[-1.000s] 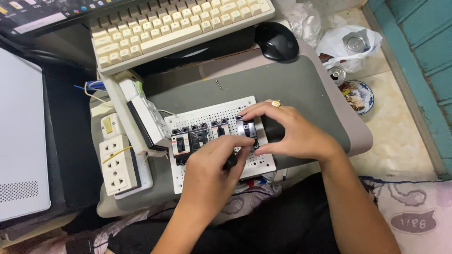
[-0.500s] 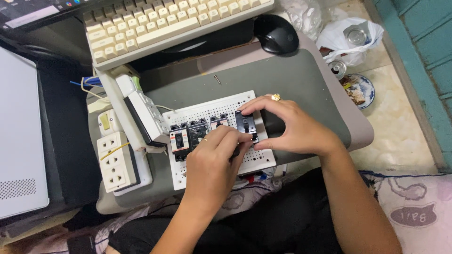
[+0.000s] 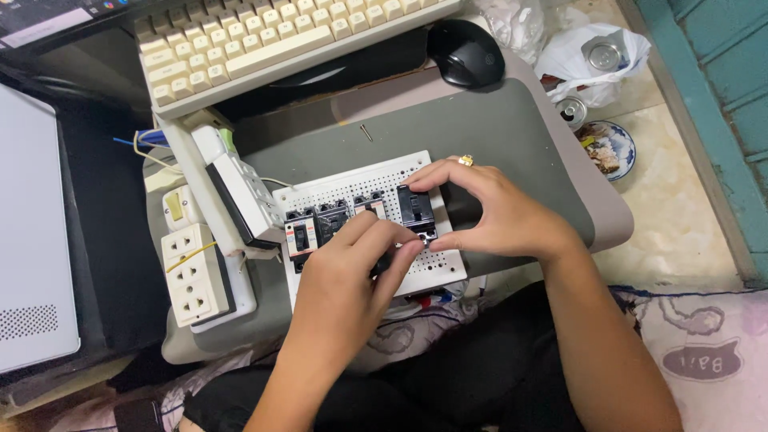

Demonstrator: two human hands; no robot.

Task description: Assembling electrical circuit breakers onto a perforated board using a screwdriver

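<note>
The left hand (image 3: 344, 272) hides the perforated board's (image 3: 360, 180) lower part.

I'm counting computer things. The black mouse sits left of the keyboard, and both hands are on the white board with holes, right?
Not quite. The head view shows the black mouse right of the keyboard. Both the left hand and right hand are on the white board.
</note>
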